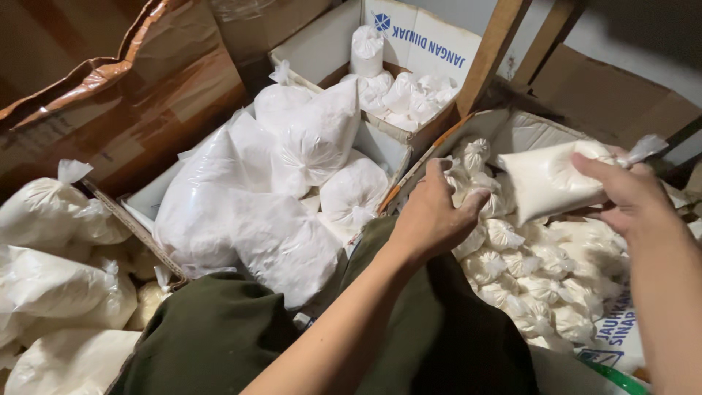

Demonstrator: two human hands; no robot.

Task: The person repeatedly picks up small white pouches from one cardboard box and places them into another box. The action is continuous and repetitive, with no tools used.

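1. Small knotted bag of white powder [550, 178], lifted above the right-hand cardboard box [528, 130].
2. Right hand [627, 192] clamped around that bag.
3. Left hand [433, 214] curled, fingers closing on small bags [545, 281] heaped inside the box.
4. Large white bags [252, 208] piled well to the left.

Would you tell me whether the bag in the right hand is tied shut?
Tied shut: the bag of white powder bulges full, its twisted end poking past the right hand.
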